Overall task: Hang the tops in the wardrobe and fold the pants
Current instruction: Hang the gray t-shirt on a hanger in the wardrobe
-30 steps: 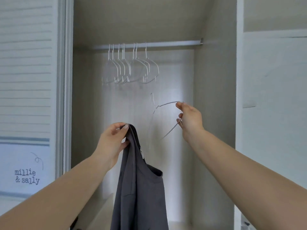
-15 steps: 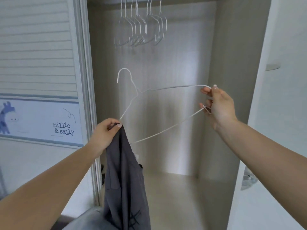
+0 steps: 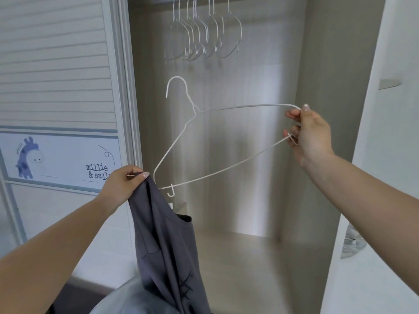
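Both arms reach forward, left hand and right hand fingers pinched.

Inside the wardrobe, spare hangers hang at its top; below them a hanger is held, the top at its left end

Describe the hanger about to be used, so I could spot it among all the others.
Look into the open wardrobe: a cluster of empty white wire hangers hangs near its top. Lower down, the right hand holds one more white hanger by its end, tilted, beside the grey top in the left hand. It alone is off the rail.
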A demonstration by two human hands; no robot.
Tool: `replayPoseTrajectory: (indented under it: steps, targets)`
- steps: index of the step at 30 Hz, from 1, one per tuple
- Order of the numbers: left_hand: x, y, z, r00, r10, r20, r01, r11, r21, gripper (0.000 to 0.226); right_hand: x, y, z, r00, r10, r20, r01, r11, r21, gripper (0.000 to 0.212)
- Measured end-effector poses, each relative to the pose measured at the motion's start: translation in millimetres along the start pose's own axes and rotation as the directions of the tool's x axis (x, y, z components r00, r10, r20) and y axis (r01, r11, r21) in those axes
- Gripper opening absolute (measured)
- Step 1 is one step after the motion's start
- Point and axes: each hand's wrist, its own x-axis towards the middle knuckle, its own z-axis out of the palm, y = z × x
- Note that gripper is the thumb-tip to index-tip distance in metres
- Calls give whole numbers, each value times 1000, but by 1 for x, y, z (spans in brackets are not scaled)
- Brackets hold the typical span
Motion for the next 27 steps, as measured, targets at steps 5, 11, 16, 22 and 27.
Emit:
replayPoseTrajectory:
  steps: [5,11,16,22,27]
  targets:
    - [-2,1,0,996,-22,83,32,992,-124,8,9,-7,-5,1000,-11,-6,11,1000,16,33]
    - [-6,16,12,970,34,242,19,977,-214,8,9,-5,-6,999,-23,37,23,1000,-19,32]
    - [-11,31,27,935,116,335,-22,963,-270,8,10,-1,-9,994,-70,85,76,994,-76,31]
    - [-16,56,59,943,144,299,0,901,-434,12,10,16,-8,982,-94,164,122,978,-172,30]
    - [-15,63,72,984,87,157,14,834,-551,16,15,28,-22,978,26,206,-11,997,-75,19]
